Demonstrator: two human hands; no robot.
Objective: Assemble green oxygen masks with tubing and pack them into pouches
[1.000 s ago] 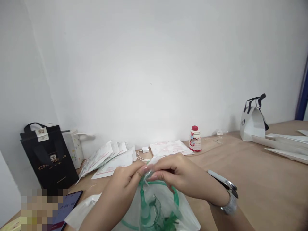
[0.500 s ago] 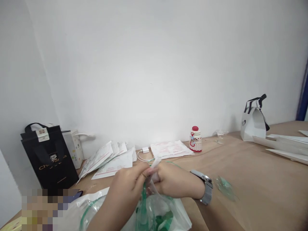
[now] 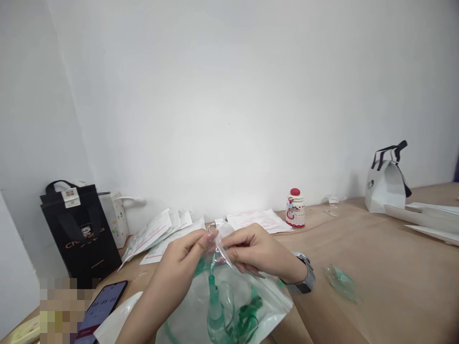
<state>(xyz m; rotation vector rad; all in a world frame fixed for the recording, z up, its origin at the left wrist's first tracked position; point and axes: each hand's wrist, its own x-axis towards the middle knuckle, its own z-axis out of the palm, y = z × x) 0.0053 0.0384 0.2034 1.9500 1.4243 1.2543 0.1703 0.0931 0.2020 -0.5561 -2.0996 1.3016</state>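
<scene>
My left hand pinches the top edge of a clear plastic bag between thumb and fingers. Close beside it, my right hand also grips the bag's top, thumb and fingers closed on the film. Green tubing and a translucent green cup-like piece show in the bag, along with darker green parts to their right. The bag hangs tilted below both hands, and its lower end runs out of view.
A phone lies at the left near a black paper bag. Several white packets lean by the wall. A red-capped bottle stands behind my hands. To the right are a green clear plastic piece and a white gift bag.
My hands have drawn slightly apart at the bag's top and the bag has spread flatter, showing more of its green contents. The phone has come into fuller view.
</scene>
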